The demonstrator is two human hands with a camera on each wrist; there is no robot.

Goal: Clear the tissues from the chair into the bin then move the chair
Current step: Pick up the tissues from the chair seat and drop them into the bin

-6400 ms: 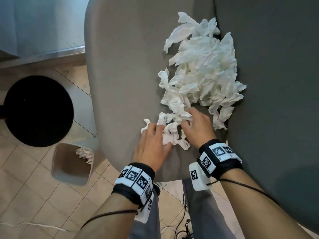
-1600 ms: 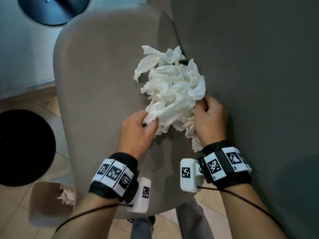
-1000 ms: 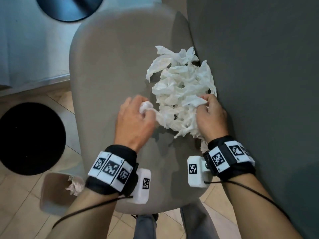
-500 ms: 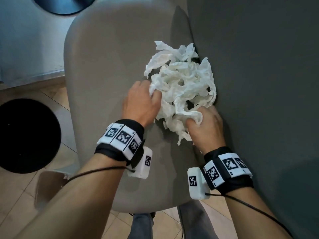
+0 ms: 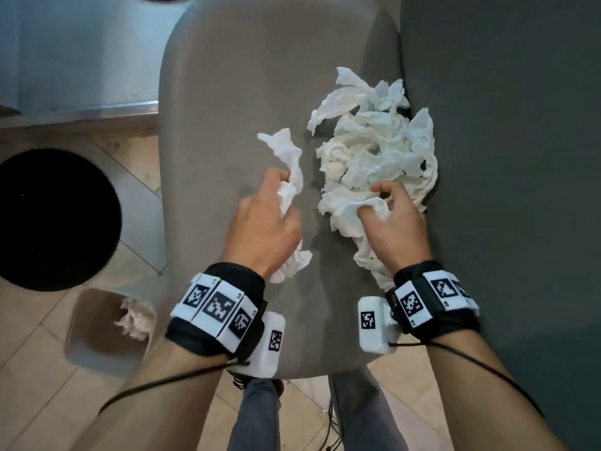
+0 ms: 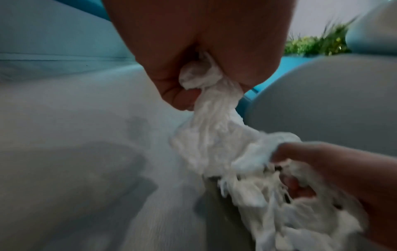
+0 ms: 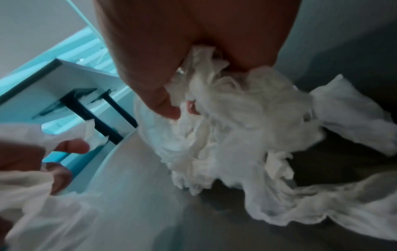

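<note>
No readable text anywhere.

Floor (image 5: 39, 379) of light beige tiles laid diagonally, with thin dark grout lines. Round black disc (image 5: 55, 219) flat on the tiles at the left edge of the head view. Pale blue-grey wall panel (image 5: 81, 50) along the top left, ending in a metallic skirting strip (image 5: 78, 109) where it meets the tiles. Thin dark cables (image 5: 331, 431) trailing across the tiles at the bottom centre. Green foliage (image 6: 318, 42) against a pale wall (image 6: 322, 13) in the left wrist view. White slab with black brackets (image 7: 71, 95) before a turquoise surface (image 7: 86, 40) in the right wrist view. Soft, even, diffuse lighting; faint shadows.
</note>
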